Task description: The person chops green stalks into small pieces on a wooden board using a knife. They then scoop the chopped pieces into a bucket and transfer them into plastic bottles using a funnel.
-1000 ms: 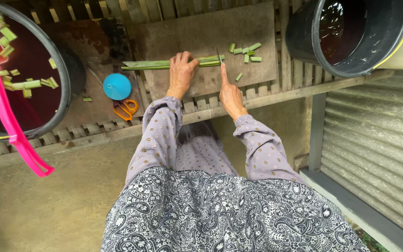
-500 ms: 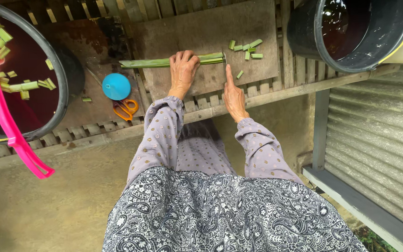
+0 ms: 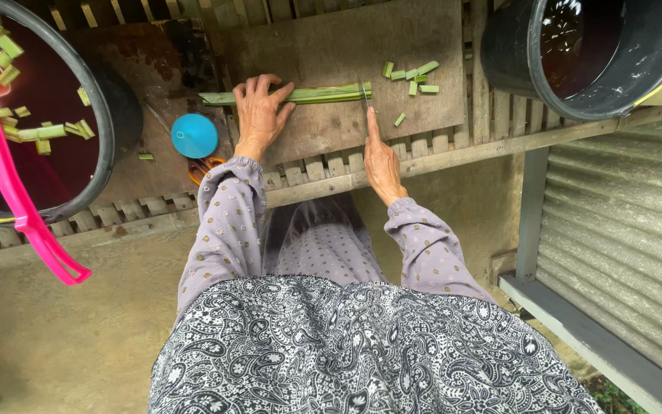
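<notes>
My left hand (image 3: 259, 112) presses flat on a bundle of long green stalks (image 3: 323, 94) lying across a grey wooden cutting board (image 3: 415, 31). My right hand (image 3: 381, 159) grips a knife (image 3: 363, 93), forefinger stretched along it, with the blade at the right end of the stalks. Several short cut green pieces (image 3: 411, 75) lie on the board to the right of the blade.
A dark basin (image 3: 105, 123) at left holds reddish water, floating green pieces and a pink handle (image 3: 21, 207). A blue funnel (image 3: 194, 136) and orange scissors (image 3: 202, 166) lie on the slatted bench. A black bucket (image 3: 576, 96) stands at right above corrugated sheeting (image 3: 622, 222).
My right hand has brought the knife to the cut end of the stalks. My left hand stays pressed on the bundle. The view has shifted slightly.
</notes>
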